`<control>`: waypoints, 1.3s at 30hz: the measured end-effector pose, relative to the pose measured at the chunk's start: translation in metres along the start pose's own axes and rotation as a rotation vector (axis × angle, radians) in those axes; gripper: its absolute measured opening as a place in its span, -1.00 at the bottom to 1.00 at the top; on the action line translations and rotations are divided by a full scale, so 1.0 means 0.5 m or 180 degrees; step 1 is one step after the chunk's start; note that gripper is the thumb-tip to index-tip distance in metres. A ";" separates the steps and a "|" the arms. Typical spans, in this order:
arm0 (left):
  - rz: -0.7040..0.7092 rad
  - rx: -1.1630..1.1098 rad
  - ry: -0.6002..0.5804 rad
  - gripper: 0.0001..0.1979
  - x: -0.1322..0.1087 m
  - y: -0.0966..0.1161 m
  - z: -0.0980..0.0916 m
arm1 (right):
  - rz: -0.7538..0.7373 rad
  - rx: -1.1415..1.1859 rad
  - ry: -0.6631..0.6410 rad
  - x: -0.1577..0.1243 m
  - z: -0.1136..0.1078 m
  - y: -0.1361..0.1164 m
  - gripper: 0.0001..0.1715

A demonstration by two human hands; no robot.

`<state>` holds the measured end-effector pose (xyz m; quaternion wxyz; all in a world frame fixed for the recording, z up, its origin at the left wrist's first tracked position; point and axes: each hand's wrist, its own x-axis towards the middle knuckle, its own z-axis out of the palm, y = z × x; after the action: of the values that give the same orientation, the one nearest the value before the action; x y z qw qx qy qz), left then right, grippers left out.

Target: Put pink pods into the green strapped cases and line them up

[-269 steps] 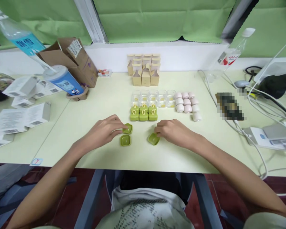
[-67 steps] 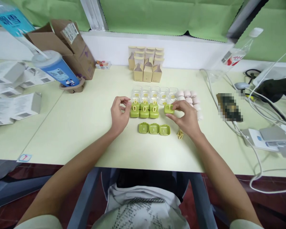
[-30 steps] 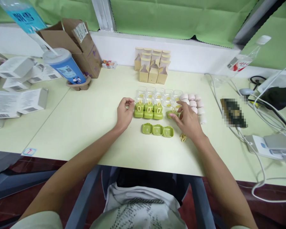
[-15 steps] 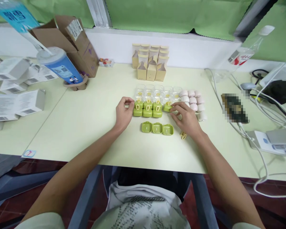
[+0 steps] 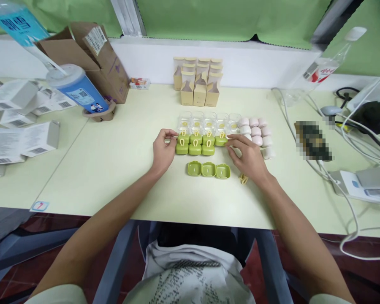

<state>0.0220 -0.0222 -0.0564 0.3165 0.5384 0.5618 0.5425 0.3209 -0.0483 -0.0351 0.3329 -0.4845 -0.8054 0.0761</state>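
Note:
My right hand (image 5: 249, 157) pinches a small green case (image 5: 221, 140) with a yellow loop on top, set at the right end of a block of like green cases (image 5: 195, 145). My left hand (image 5: 162, 150) lies curled at the block's left end, thumb and forefinger meeting beside the nearest case; whether they hold anything is hidden. Three open green case halves (image 5: 208, 169) stand in a row just in front of the block. A few small yellow pieces (image 5: 243, 179) lie by my right wrist.
Behind the block stand clear plastic boxes (image 5: 209, 121), pink cases (image 5: 256, 131) and small tan cartons (image 5: 197, 82). A blue cup (image 5: 77, 89), a brown carton (image 5: 95, 55) and white boxes (image 5: 22, 139) are at left. Cables (image 5: 345, 147) and bottle (image 5: 323, 67) are at right.
My right hand has carried the green case from the table's right side up against the block's back row. My left hand has stayed at the block's left end.

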 end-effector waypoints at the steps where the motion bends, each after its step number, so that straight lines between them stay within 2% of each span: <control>1: 0.0015 -0.0002 -0.0003 -0.89 0.000 -0.003 0.000 | 0.0014 -0.0052 0.0030 0.001 -0.004 -0.003 -0.74; 3: 0.0050 0.0033 0.0003 -0.88 0.000 -0.007 0.000 | 0.0113 -0.0186 0.0068 0.005 -0.026 -0.010 -0.74; 5: 0.0237 0.0173 0.0137 -0.88 -0.003 -0.004 -0.002 | 0.0252 -0.0293 -0.0121 0.005 -0.065 -0.015 -0.75; 7: 0.0794 0.0430 0.0374 -0.90 -0.011 0.009 -0.005 | 0.0365 -0.0260 -0.0725 0.001 -0.112 -0.014 -0.79; 9: 0.1689 0.0711 0.0415 -0.93 -0.026 0.028 -0.007 | 0.0500 -0.0064 -0.1586 -0.005 -0.153 -0.007 -0.80; 10: 0.2177 0.0822 0.0240 -0.94 -0.035 0.039 -0.007 | 0.0552 -0.0007 -0.1993 -0.007 -0.167 -0.004 -0.76; 12: 0.3018 0.1038 -0.0426 -0.91 -0.054 0.059 -0.006 | 0.0629 0.0044 -0.2679 -0.008 -0.179 0.003 -0.72; 15: 0.3730 0.1743 -0.1387 -0.69 -0.080 0.076 -0.006 | 0.0774 0.0057 -0.3234 0.005 -0.171 0.005 -0.90; 18: 0.3913 0.2561 -0.1922 -0.46 -0.091 0.084 -0.010 | 0.0921 0.0039 -0.3342 0.025 -0.163 0.007 -0.95; 20: 0.3931 0.2863 -0.2092 -0.39 -0.091 0.087 -0.015 | 0.0953 -0.0009 -0.3428 0.037 -0.165 0.012 -0.92; 24: 0.3855 0.3175 -0.2032 -0.32 -0.083 0.094 -0.027 | 0.1012 -0.0069 -0.3552 0.048 -0.180 0.032 -0.92; 28: 0.3882 0.3334 -0.1996 -0.40 -0.075 0.099 -0.038 | 0.0876 0.0131 -0.3298 0.040 -0.189 0.051 -0.85; 31: 0.4119 0.3084 -0.1783 -0.52 -0.069 0.098 -0.039 | 0.0742 0.0349 -0.2961 0.025 -0.179 0.054 -0.75; 34: 0.4366 0.2508 -0.1237 -0.55 -0.061 0.091 -0.033 | 0.0587 0.0505 -0.2739 0.013 -0.161 0.050 -0.74; 36: 0.4310 0.2172 -0.0968 -0.53 -0.055 0.085 -0.028 | 0.0428 0.0470 -0.2598 0.010 -0.152 0.045 -0.81; 39: 0.4033 0.1822 -0.0882 -0.42 -0.050 0.079 -0.019 | 0.0414 0.0395 -0.2496 0.013 -0.150 0.035 -0.84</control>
<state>0.0292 -0.0551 -0.0225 -0.1453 0.8878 0.2155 0.3797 0.3773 -0.0487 0.0176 0.0234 -0.4477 -0.8329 0.3247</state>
